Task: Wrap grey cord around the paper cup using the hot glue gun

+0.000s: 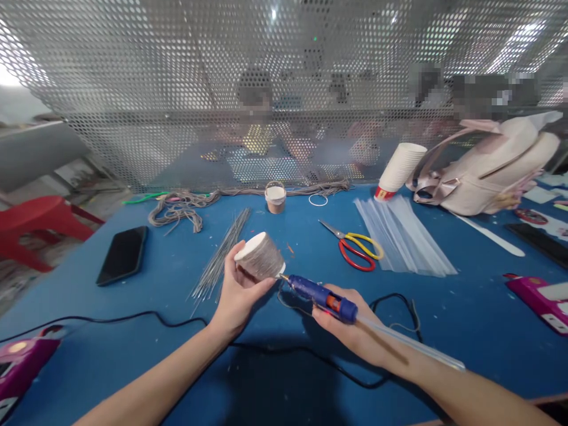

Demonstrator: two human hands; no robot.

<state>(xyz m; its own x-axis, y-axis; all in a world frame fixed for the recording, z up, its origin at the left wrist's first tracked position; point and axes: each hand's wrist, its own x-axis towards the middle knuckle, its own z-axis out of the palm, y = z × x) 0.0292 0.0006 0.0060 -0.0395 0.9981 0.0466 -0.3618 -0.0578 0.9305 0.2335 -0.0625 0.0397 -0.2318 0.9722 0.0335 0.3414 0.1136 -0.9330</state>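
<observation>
My left hand (242, 290) grips a white paper cup (261, 257) wrapped in grey cord, tilted on its side with its white end facing up and left. My right hand (350, 325) is closed around a blue glue gun (317, 294), and a long clear glue stick (412, 341) sticks out of its back. The gun's nozzle points left and is at the cup's lower right rim, touching it or very close. A thin grey cord (295, 306) hangs from that spot and passes under the gun.
Behind the cup lie thin wires (224, 251), a small basket (276, 200), grey cord (180, 207) and scissors (350, 242). Glue sticks (403, 236), stacked cups (402, 168) and a bag (492, 171) stand or lie right; a phone (123, 254) left. Black cable (302, 350) crosses in front.
</observation>
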